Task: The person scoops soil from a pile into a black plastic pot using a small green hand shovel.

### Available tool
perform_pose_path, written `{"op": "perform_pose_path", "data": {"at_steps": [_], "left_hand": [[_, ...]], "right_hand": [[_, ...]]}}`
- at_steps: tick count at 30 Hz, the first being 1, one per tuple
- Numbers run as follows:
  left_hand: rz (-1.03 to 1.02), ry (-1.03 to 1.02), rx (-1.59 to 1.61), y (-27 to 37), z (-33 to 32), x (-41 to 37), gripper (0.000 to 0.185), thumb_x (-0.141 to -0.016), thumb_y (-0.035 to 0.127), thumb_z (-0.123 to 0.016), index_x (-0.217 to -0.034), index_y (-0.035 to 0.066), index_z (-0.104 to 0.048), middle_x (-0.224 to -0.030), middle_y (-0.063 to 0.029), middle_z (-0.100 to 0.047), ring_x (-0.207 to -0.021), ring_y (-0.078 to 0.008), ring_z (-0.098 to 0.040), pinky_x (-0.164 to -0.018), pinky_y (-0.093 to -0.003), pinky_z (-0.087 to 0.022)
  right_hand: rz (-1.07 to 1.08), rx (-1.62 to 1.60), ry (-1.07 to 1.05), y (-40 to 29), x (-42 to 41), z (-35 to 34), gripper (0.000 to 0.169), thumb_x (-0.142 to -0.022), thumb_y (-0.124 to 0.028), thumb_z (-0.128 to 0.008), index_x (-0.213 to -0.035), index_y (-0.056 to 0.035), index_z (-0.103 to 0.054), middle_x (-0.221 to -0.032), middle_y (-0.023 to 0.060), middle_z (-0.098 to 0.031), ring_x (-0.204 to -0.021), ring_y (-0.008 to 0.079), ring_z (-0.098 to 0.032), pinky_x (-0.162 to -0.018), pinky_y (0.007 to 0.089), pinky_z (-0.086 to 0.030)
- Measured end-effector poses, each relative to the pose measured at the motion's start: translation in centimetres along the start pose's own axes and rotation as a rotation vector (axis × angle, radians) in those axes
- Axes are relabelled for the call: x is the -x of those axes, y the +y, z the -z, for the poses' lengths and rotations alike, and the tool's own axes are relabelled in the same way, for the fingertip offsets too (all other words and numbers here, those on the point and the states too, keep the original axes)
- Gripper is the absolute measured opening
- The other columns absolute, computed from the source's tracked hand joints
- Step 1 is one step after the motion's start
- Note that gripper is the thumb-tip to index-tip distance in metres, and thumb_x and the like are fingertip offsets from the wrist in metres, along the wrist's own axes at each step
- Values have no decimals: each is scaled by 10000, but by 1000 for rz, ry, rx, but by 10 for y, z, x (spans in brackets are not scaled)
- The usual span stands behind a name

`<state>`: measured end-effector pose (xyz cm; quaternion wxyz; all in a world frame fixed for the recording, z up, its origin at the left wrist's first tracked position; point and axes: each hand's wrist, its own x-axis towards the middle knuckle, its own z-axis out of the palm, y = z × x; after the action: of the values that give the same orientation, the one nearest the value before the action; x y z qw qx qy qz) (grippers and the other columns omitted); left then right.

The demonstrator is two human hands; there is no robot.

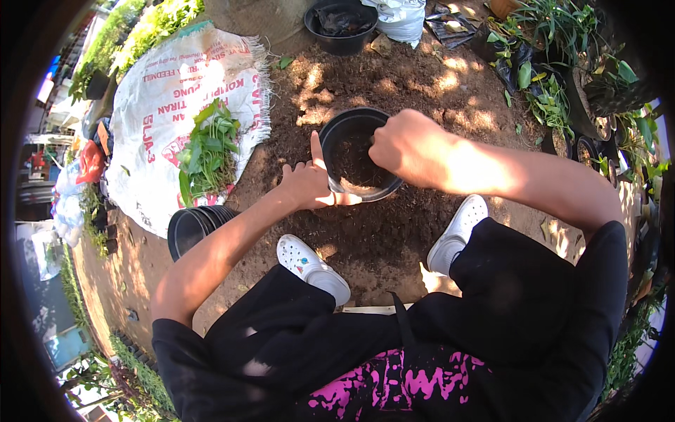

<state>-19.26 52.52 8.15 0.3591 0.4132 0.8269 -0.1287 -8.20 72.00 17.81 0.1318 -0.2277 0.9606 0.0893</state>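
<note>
Soil lies in the bottom of a round black plastic plant pot [337, 122], which stands on the ground before me. My left hand [307, 185] steadies its near left side, with the index finger pointing up along the wall and the thumb along the near rim. Over the right part of the pot's mouth is my right hand [406, 150], curled into a fist. Its fingertips are turned inward, so anything inside them is hidden. Dark loose soil [348, 232] surrounds the pot. A bundle of leafy green seedlings [211, 150] rests to the left on a white woven sack [142, 105] that bears red printing.
Nested black pots [187, 232] lie tipped beside my left forearm. A black basin [341, 31] and a white plastic sack [403, 21] stand beyond the soil. Potted plants [559, 31] line the right side. My feet in white clogs [300, 256] flank the near soil.
</note>
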Motion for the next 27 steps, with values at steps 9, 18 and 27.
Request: {"op": "perform_pose_path", "data": {"at_steps": [9, 18, 27], "left_hand": [[41, -57, 1, -3, -2, 5, 1393, -733, 941, -472, -1443, -233, -229, -1347, -312, -561, -1306, -428, -517, -1108, -631, -318], [-16, -101, -67, -8, -2, 0, 1244, -800, 868, -502, -1411, -204, -339, -1379, -277, -551, -1314, -409, -513, -1107, -624, -314], [2, 22, 146, -7, -4, -2, 1571, -696, 850, -666, -1448, -130, 305, -1325, -319, -585, -1264, -441, -558, -1096, -628, -332]], "right_hand": [[-84, -158, -40, 0, -7, 9, 144, -682, -86, -769, -794, -4, -732, -770, 169, -724, -756, 328, -742, -653, 416, -597], [-386, -508, -156, 11, -2, 2, 339, -730, -28, -677, -1064, 25, -690, -983, 245, -715, -964, 394, -706, -836, 476, -570], [-401, -732, -249, -1, 0, -35, 318, -921, -65, -545, -1237, -39, -514, -858, 224, -673, -861, 389, -696, -734, 536, -520]]}}
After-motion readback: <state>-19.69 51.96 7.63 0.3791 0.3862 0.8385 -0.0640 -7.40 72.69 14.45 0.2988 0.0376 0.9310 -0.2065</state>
